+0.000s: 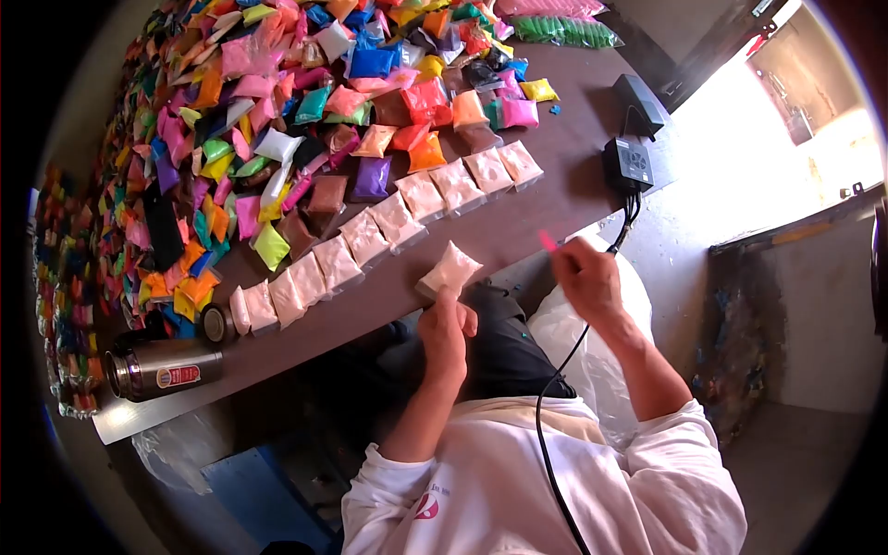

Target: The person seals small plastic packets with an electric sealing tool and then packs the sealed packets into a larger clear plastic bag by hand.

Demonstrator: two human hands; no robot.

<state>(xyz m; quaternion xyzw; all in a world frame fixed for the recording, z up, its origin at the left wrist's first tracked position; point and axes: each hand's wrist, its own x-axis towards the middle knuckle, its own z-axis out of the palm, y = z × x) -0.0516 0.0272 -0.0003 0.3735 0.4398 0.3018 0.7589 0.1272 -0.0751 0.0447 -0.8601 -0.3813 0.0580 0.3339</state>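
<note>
In the head view, my left hand point(444, 335) pinches the near edge of a clear plastic packet of pale peach material point(451, 266) above the table's front edge. My right hand point(588, 281) is closed in a fist, off to the right of the packet and apart from it. From that fist sticks out a small bright pink object point(548, 241); its kind is hidden by my fingers. Beyond my left hand, a slanting row of similar peach packets point(339, 263) lies side by side on the brown table point(555, 176).
A big heap of coloured packets point(222, 139) covers the table's left and back. A steel flask point(166, 368) lies at the near left corner, with a round lid point(217, 324) close by. A black box with cables point(629, 166) sits at the right edge. One black cable point(546, 416) crosses my shirt.
</note>
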